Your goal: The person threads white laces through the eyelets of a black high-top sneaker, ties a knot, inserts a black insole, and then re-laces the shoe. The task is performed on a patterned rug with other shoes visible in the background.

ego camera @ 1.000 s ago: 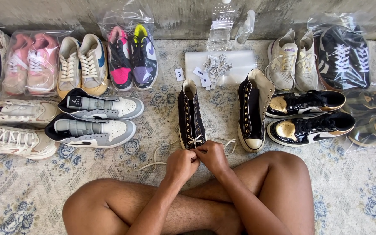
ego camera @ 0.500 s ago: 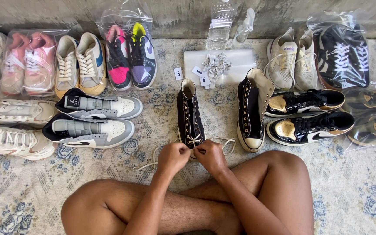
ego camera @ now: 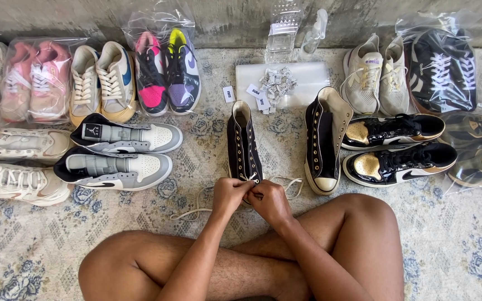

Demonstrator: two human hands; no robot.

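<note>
Head view, the only one: person is sitting cross-legged on a patterned rug (ego camera: 464, 245), both hands working at the toe end of a black high-top shoe (ego camera: 243, 142). The shoe is lying straight ahead of the hands, long axis running directly away from the person, opening at the far end, toe tucked under the knuckles. Left hand (ego camera: 231, 192) is curling closed, fingertips pinching the cream lace (ego camera: 247, 178) at the lowest eyelets. Right hand (ego camera: 269, 199) is also curling closed against the left, thumb and forefinger meeting at the same lace crossing; exactly which strand it is gripping I cannot tell. Both hands are touching each other and sitting about equally near the shoe, left slightly further forward. Loose lace ends are trailing out on the rug, one to the left toward the knee, one looping to the right (ego camera: 291, 181).

The matching black high-top (ego camera: 324, 139) is lying on its side just to the right, unlaced. Grey-and-white sneakers (ego camera: 118, 153) are sitting to the left, black-and-gold patent pair (ego camera: 394, 150) to the right, bagged shoes along the wall.

Versus half a second ago: hands are coming together and moving up over the toe; the small gap between them is closing, and less of the lace crossing is showing. Shoe itself is not shifting.
</note>
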